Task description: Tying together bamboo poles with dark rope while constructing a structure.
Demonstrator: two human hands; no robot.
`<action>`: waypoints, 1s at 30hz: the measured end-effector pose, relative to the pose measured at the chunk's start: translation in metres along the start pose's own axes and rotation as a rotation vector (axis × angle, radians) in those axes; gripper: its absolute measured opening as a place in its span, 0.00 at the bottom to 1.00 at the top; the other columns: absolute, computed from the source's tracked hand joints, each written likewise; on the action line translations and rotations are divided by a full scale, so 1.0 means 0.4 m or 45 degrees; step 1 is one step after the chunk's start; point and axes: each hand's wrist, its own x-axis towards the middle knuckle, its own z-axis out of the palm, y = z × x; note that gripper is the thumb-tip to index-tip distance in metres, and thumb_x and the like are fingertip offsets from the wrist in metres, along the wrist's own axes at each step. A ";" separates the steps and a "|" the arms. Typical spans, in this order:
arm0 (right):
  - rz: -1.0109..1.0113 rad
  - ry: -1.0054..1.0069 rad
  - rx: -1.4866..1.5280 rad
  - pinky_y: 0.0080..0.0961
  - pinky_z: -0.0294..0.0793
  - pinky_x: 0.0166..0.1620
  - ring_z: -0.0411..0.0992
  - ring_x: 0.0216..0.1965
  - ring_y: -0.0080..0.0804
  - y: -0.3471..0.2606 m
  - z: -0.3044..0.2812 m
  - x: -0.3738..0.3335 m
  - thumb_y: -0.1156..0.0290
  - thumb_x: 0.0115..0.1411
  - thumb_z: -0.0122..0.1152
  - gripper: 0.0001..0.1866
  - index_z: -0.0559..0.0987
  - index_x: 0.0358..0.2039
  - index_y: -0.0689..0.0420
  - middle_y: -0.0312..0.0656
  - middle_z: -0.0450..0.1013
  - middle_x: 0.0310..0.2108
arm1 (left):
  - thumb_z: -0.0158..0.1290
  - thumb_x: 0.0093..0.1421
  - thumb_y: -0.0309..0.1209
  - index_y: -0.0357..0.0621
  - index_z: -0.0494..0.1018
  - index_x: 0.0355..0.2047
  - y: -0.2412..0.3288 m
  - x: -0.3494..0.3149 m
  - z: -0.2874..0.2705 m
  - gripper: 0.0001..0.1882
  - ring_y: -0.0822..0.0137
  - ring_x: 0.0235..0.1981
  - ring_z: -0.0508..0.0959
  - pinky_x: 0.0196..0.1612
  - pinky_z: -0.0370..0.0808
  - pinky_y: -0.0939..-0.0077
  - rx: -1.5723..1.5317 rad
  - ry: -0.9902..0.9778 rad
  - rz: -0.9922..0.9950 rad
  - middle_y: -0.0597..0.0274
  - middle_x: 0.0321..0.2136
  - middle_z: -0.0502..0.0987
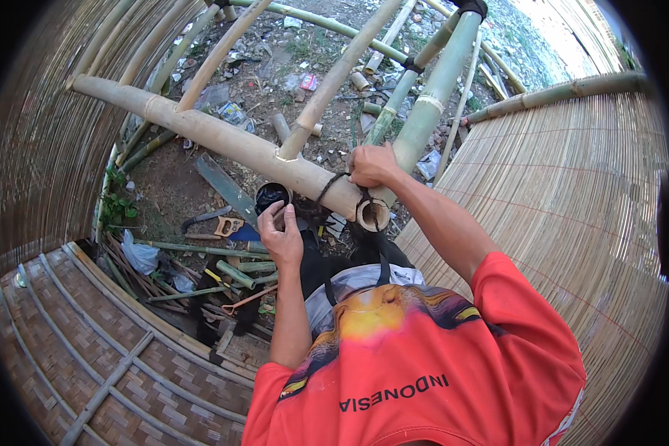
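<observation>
My left hand (282,236) is closed at the near rim of a small round container (269,195) with a black inside, just below a pale bamboo pole (234,141). A dark fibre cord (328,192) loops around that pole near its hollow cut end. My right hand (373,165) is closed in a fist on the cord, where the pale pole meets a thicker green bamboo pole (429,119). Part of the cord lies across the open bamboo end (372,215) and hangs below it. The grip of the right fingers is partly hidden from above.
A handsaw (230,227), a curved blade (204,217) and cut bamboo pieces (236,273) lie on the littered ground at left. Thinner bamboo rails (334,82) run off the pale pole. A woven bamboo panel (89,357) and slatted blinds (557,193) flank me.
</observation>
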 end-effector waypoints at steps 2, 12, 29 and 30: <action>-0.001 -0.062 -0.004 0.53 0.70 0.52 0.81 0.45 0.48 0.006 -0.009 0.014 0.58 0.48 0.66 0.15 0.87 0.34 0.51 0.48 0.83 0.39 | 0.60 0.67 0.31 0.37 0.78 0.46 -0.116 -0.009 -0.053 0.11 0.64 0.38 0.82 0.44 0.78 0.70 -0.031 0.101 -0.167 0.55 0.43 0.76; -0.062 -0.168 0.024 0.41 0.78 0.45 0.80 0.42 0.47 -0.012 -0.014 0.048 0.55 0.52 0.73 0.14 0.88 0.36 0.47 0.45 0.83 0.35 | 0.61 0.65 0.33 0.36 0.76 0.44 -0.570 -0.166 -0.278 0.13 0.69 0.39 0.79 0.44 0.76 0.72 -0.078 0.302 -0.949 0.60 0.38 0.80; -0.144 -0.188 -0.056 0.32 0.70 0.47 0.76 0.32 0.33 0.001 0.015 0.071 0.76 0.41 0.66 0.08 0.83 0.26 0.56 0.35 0.78 0.23 | 0.60 0.45 0.77 0.42 0.53 0.73 -1.198 -0.080 0.415 0.68 0.43 0.74 0.51 0.68 0.49 0.22 -0.790 -0.016 -2.051 0.47 0.73 0.54; -0.022 -0.218 0.059 0.32 0.68 0.52 0.77 0.32 0.36 -0.021 0.013 0.078 0.78 0.43 0.64 0.08 0.84 0.27 0.54 0.36 0.79 0.25 | 0.61 0.43 0.78 0.44 0.47 0.75 -1.262 -0.075 0.439 0.71 0.42 0.73 0.53 0.69 0.46 0.24 -0.959 -0.086 -2.092 0.49 0.75 0.50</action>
